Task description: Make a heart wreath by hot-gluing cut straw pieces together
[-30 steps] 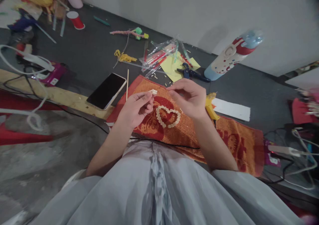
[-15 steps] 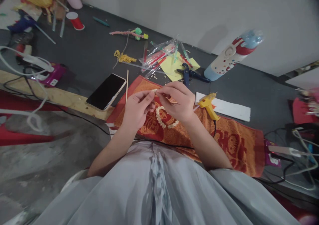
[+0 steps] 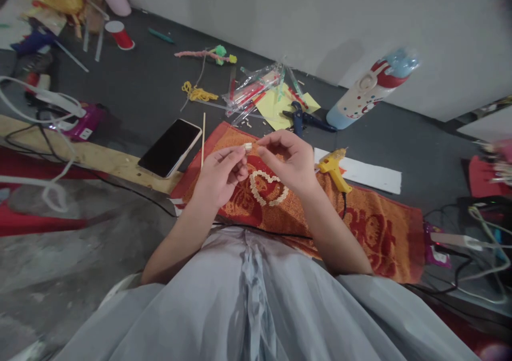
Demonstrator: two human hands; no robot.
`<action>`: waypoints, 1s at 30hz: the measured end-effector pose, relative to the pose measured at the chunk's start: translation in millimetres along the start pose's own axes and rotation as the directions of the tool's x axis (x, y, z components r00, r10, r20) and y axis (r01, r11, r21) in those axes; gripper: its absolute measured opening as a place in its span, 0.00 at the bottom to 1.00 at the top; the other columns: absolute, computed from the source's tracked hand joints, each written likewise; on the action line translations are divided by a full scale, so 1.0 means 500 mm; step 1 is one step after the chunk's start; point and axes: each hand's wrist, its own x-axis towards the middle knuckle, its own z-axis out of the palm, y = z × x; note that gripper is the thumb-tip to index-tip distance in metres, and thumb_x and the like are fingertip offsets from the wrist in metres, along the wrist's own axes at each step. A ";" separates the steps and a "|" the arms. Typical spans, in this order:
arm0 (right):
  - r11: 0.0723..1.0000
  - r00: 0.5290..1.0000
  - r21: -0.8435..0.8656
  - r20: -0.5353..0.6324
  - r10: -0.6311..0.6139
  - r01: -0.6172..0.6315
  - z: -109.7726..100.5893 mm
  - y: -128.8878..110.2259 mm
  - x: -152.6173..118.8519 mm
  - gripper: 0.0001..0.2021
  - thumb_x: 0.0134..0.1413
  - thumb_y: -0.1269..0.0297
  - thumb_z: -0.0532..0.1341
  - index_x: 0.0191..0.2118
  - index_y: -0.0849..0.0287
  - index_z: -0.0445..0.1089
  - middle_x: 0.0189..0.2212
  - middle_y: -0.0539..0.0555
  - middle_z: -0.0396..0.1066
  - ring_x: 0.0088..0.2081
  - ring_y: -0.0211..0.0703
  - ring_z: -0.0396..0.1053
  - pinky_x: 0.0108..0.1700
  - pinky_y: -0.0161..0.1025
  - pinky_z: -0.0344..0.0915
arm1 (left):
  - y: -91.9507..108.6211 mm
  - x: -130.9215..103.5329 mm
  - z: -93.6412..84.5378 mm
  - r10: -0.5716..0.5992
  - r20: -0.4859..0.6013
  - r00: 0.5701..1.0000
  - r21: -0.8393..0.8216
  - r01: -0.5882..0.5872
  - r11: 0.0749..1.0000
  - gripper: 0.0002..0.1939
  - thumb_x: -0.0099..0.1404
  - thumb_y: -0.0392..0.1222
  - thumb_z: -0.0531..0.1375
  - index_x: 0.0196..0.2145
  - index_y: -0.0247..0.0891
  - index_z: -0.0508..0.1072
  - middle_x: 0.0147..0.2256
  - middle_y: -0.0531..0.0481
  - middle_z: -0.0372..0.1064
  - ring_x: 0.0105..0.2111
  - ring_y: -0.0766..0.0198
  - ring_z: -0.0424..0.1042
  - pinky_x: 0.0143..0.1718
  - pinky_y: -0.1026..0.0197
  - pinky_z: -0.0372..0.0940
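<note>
Pinching a small pale cluster (image 3: 248, 146) between thumb and forefinger, the left hand (image 3: 214, 177) was nearly closed at the tips, its other fingers curled loosely below. The right hand (image 3: 294, 163) was partly open just beside it, thumb and forefinger slightly parted; whether a tiny bit clung to either could not be told. The cluster was up above the orange towel (image 3: 304, 206), beyond a heart-shaped outline (image 3: 254, 189) of similar pieces that lay flat on the cloth, with a small gap at its near point. Handling something so small seemed to call for a light, steady pinch near one end — enough to stop it twisting, not enough to skew its pieces — with the free end exposed to the right fingertips. The yellow glue gun (image 3: 336, 174) rested to the right, so any fresh glue deserved careful fingers.
</note>
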 end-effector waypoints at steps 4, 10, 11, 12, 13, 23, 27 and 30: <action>1.000 0.999 0.015 0.032 0.016 -0.017 0.007 -0.003 -0.004 0.05 0.53 0.63 0.62 0.33 0.58 0.72 0.29 0.50 0.73 0.29 0.35 0.68 0.33 0.36 0.67 | -0.006 0.002 0.001 0.043 -0.001 0.999 0.023 -0.043 0.999 0.13 0.49 0.41 0.71 0.23 0.32 0.71 0.19 0.57 0.65 0.16 0.78 0.63 0.16 0.74 0.56; 0.996 0.999 -0.085 0.051 -0.015 0.019 0.003 -0.005 -0.006 0.04 0.54 0.68 0.59 0.29 0.59 0.68 0.25 0.48 0.68 0.26 0.33 0.63 0.30 0.34 0.62 | -0.009 -0.001 0.005 0.044 -0.004 0.999 0.055 -0.044 0.998 0.14 0.51 0.42 0.71 0.22 0.33 0.70 0.19 0.57 0.64 0.17 0.77 0.63 0.16 0.73 0.56; 0.993 0.998 -0.109 0.055 -0.028 0.034 -0.002 -0.002 -0.004 0.04 0.54 0.68 0.58 0.29 0.58 0.67 0.25 0.48 0.67 0.25 0.33 0.62 0.29 0.34 0.61 | -0.008 -0.001 0.005 0.026 -0.002 1.000 0.047 -0.026 0.999 0.13 0.51 0.42 0.70 0.22 0.32 0.71 0.20 0.57 0.64 0.17 0.78 0.63 0.17 0.74 0.56; 0.989 0.998 -0.141 0.058 -0.039 0.047 -0.008 0.002 -0.002 0.03 0.54 0.69 0.57 0.30 0.58 0.66 0.25 0.48 0.66 0.25 0.33 0.61 0.29 0.34 0.60 | -0.006 -0.001 0.005 0.000 0.003 1.000 0.031 -0.001 1.000 0.13 0.51 0.42 0.70 0.23 0.32 0.71 0.20 0.57 0.64 0.17 0.78 0.63 0.17 0.74 0.56; 0.982 0.997 -0.182 0.057 -0.047 0.056 -0.017 0.009 0.001 0.03 0.54 0.69 0.56 0.30 0.58 0.65 0.24 0.47 0.65 0.25 0.33 0.60 0.29 0.34 0.59 | -0.003 0.000 0.004 -0.030 0.012 0.999 0.009 0.030 1.000 0.13 0.51 0.41 0.71 0.25 0.32 0.72 0.21 0.57 0.64 0.17 0.78 0.62 0.17 0.74 0.55; 0.460 0.982 -0.888 0.096 0.165 0.010 -0.225 0.194 0.052 0.15 0.63 0.63 0.50 0.29 0.60 0.67 0.24 0.57 0.69 0.26 0.41 0.64 0.30 0.38 0.53 | -0.020 0.018 -0.029 0.431 -0.052 0.901 0.462 -0.361 0.810 0.11 0.54 0.46 0.68 0.29 0.36 0.75 0.24 0.54 0.69 0.22 0.73 0.66 0.24 0.69 0.62; 0.418 0.970 -0.908 0.121 0.211 0.022 -0.299 0.252 0.051 0.24 0.64 0.54 0.54 0.17 0.59 0.64 0.15 0.54 0.62 0.24 0.38 0.63 0.29 0.37 0.53 | -0.018 0.005 -0.039 0.697 0.106 0.709 0.730 -0.531 0.429 0.05 0.57 0.41 0.66 0.32 0.40 0.77 0.32 0.51 0.72 0.31 0.69 0.69 0.37 0.66 0.67; 0.356 0.921 -0.934 0.168 0.351 0.035 -0.323 0.271 0.049 0.20 0.62 0.58 0.56 0.23 0.62 0.73 0.21 0.59 0.71 0.28 0.41 0.67 0.31 0.38 0.56 | -0.011 -0.002 -0.044 0.717 0.206 0.665 0.766 -0.566 0.305 0.04 0.57 0.39 0.65 0.33 0.41 0.77 0.32 0.50 0.72 0.32 0.67 0.69 0.39 0.64 0.67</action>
